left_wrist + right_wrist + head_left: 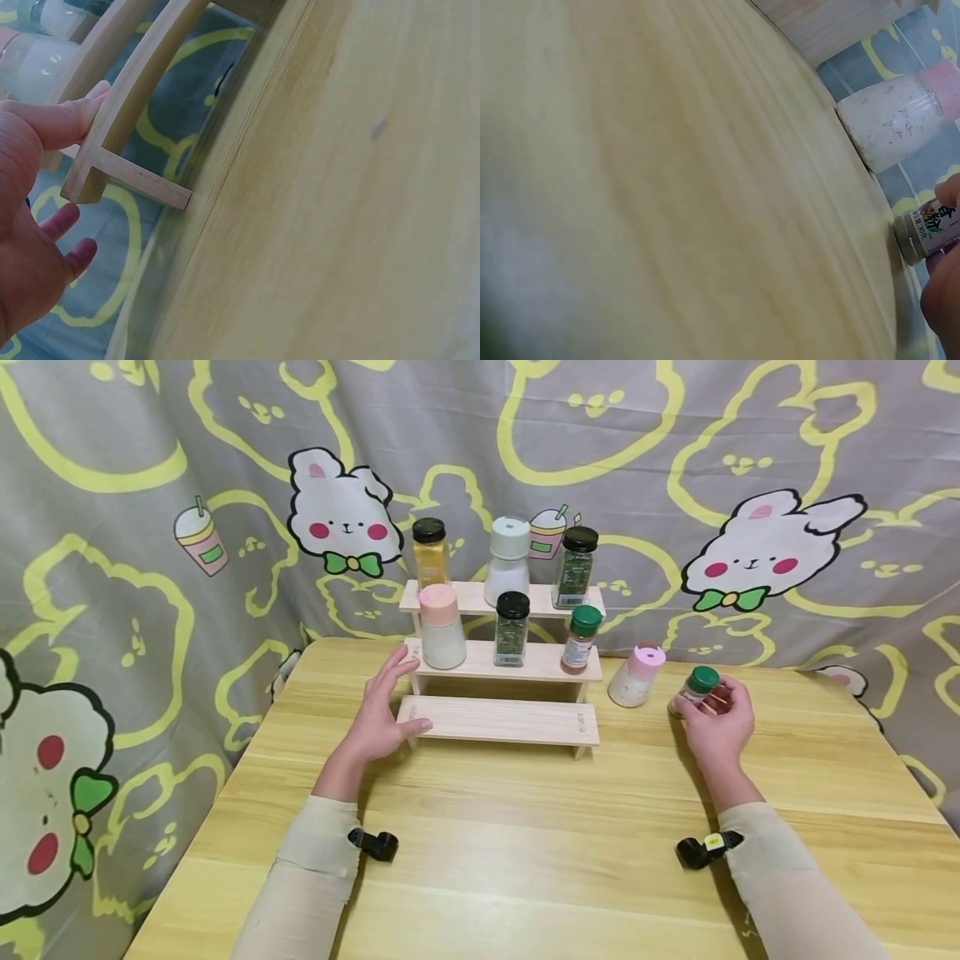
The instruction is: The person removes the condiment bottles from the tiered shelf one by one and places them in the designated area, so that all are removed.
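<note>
Evidently the wooden desk point(525, 860) carries a stepped rack point(501, 720) at frame centre, steadied by the left hand point(378, 714) with fingers spread flat. At right of centre, the right hand point(720, 727) curls around the green-capped jar point(696, 689): probably light, rigid, smooth; best gripped mid-body.

A pale wooden table point(525, 860) stood against a grey curtain point(112, 427) — printed with yellow outlines and white rabbits. The light was even.
</note>
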`<state>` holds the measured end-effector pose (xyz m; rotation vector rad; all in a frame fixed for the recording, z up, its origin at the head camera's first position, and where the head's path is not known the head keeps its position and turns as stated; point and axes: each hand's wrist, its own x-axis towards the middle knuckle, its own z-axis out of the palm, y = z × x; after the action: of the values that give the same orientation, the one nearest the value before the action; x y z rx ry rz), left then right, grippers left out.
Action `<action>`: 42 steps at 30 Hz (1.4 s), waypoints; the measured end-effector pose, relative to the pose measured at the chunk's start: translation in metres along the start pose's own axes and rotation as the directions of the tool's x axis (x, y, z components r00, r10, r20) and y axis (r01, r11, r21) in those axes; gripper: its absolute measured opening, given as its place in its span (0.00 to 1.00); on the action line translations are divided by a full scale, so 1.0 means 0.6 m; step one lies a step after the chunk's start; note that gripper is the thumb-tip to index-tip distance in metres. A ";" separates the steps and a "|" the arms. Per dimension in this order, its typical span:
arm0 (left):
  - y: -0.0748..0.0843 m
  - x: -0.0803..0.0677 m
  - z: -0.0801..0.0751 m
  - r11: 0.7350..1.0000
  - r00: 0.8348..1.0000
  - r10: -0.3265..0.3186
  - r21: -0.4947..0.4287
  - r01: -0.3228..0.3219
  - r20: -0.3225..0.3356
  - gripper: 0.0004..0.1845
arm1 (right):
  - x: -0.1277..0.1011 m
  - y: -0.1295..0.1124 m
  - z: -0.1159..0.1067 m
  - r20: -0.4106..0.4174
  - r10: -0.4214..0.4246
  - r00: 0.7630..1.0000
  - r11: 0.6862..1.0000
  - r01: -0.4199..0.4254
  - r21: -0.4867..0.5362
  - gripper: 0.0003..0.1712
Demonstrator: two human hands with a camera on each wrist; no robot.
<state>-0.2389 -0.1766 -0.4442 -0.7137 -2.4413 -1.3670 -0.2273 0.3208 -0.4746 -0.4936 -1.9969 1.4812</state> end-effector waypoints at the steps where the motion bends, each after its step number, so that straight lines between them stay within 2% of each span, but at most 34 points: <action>1: -0.001 0.000 0.000 1.000 1.000 0.002 0.001 -0.002 0.001 0.49 | 0.001 0.001 0.000 0.000 -0.002 1.000 1.000 0.002 0.000 0.33; 10: -0.004 0.000 -0.001 1.000 1.000 0.031 0.000 -0.031 -0.001 0.50 | 0.012 0.000 0.005 0.017 0.006 1.000 1.000 -0.006 -0.014 0.33; 21: -0.006 -0.001 0.001 1.000 1.000 0.000 0.010 0.000 0.004 0.49 | 0.023 0.003 0.008 0.026 0.060 0.998 0.998 -0.059 -0.025 0.34; 34: -0.006 -0.002 0.000 1.000 1.000 0.003 0.012 -0.003 0.007 0.50 | 0.021 0.001 0.006 0.030 0.084 0.996 0.996 -0.083 -0.035 0.36; 42: -0.008 0.000 -0.001 1.000 1.000 -0.004 0.021 0.004 0.007 0.49 | 0.019 -0.001 0.003 0.037 0.124 0.992 0.991 -0.126 0.052 0.37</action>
<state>-0.2415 -0.1789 -0.4474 -0.7107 -2.4604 -1.3401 -0.2368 0.3264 -0.4713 -0.5829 -1.9770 1.6253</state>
